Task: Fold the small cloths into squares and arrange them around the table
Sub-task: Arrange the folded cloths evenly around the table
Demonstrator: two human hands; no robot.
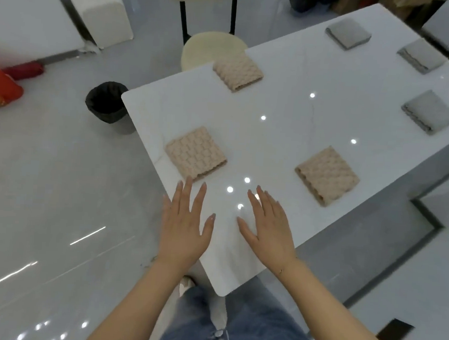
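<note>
Head view looks down on two bare hands held palm-down over the near end of a white table [289, 76]. The left hand [184, 226] has its fingers [187, 194] straight and spread, tips pointing away from the person, the thumb angled out to the right; it holds nothing, and its fingertips lie just short of the nearest beige cloth [196, 153]. Part of this hand lies over the table's left edge, the little-finger side out over the floor. The right hand [269, 229] is likewise flat and open, fingers straight and close together, thumb angled left toward the other hand; it grips nothing. Whether either palm actually touches the tabletop cannot be told. Both forearms run back and down toward the bottom of the frame, bare, with a thin bracelet [280, 271] at the right wrist.

Six folded square cloths sit apart on the table. Three are beige and textured: the one by the left fingertips, a second beige cloth [327, 176] ahead and to the right of the right hand, and a third beige cloth [237, 72] on the far left edge. Three grey cloths [348, 33] [420, 58] [429, 111] lie at the far right end.

Beyond the table stand a cream chair [212, 47] and a black bin [107, 105] on the floor.
</note>
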